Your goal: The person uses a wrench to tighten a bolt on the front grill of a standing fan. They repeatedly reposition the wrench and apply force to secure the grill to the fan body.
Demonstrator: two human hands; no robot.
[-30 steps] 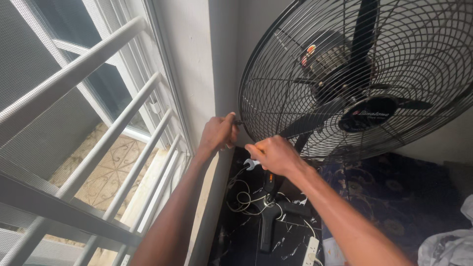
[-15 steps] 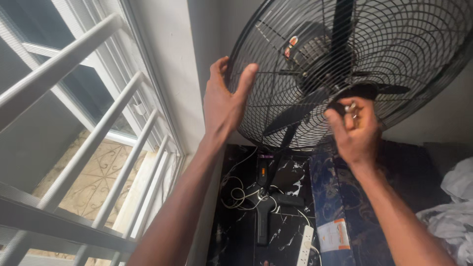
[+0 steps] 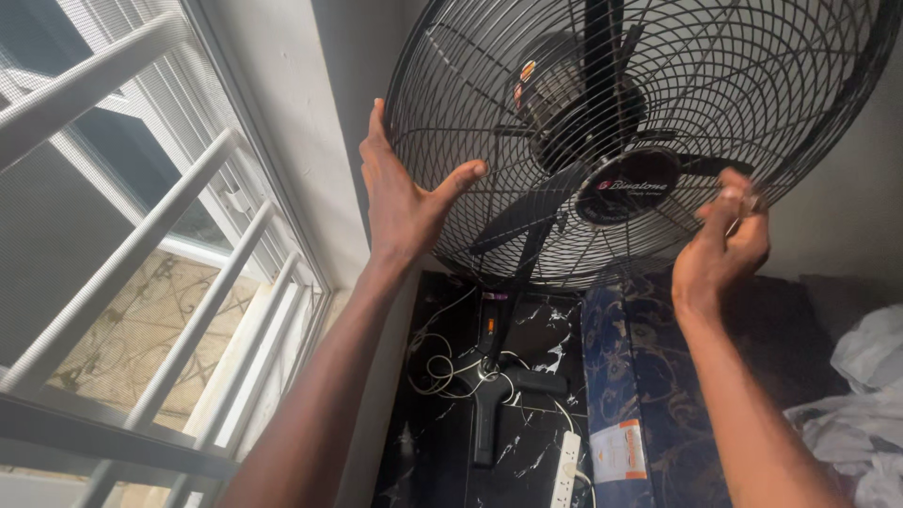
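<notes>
A large black standing fan with a round wire guard [image 3: 800,85] fills the upper right of the head view. My left hand [image 3: 400,193] rests flat against the guard's left rim, fingers up and thumb across the wires. At the lower right rim, my right hand [image 3: 722,246] pinches something small at the wire edge; what it grips is too small to tell. The black blades and hub [image 3: 628,183] sit behind the wires.
The fan's black cross base [image 3: 489,395] stands on a dark marbled floor among white cables. A white power strip [image 3: 566,470] lies near the bottom. A dark patterned mattress [image 3: 658,376] and white cloth [image 3: 861,395] are at right. White window bars [image 3: 179,245] are at left.
Both hands have risen from the fan's lower left rim and spread apart. My left hand now sits on the left rim and my right hand has moved to the lower right rim.
</notes>
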